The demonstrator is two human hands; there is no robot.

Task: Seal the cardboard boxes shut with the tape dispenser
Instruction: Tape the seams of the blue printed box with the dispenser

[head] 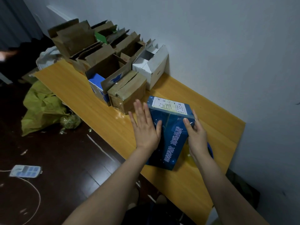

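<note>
- Power strip [25, 171]: pale, flat, oblong, with a white cord; we log it on the dark glossy plank floor [65, 159].
- Yellow-green bag [40, 109]: crumpled thin film, slumped on the floor against the surface's left edge.
- Surface [78, 88]: orange-yellow wood-grain top, smooth with a slight sheen, set along the wall [227, 46].
- Open brown cartons [76, 39]: matte corrugated board, flaps standing up, crowded at the far end.
- Blue-and-white box [97, 85]: printed card, top open, just beside the taped brown box.
- Taped brown box [129, 93]: squat, flaps closed, shiny clear tape over its seam.
- White box [154, 67]: plain card, flaps up, against the wall.
- Left hand [145, 127]: we hold it flat, fingers straight, against the blue box's left side, thumb on its top.
- Blue box [172, 140]: oblong glossy card, dark blue with white lettering and a white label [168, 105]; it lies on the near right part of the surface, between our hands.
- Right hand [197, 137]: it grips the box's right edge, thumb on top, fingers curled round the side.
- Blue rounded thing [210, 151]: mostly hidden behind the right wrist; we cannot tell what it is.
</note>
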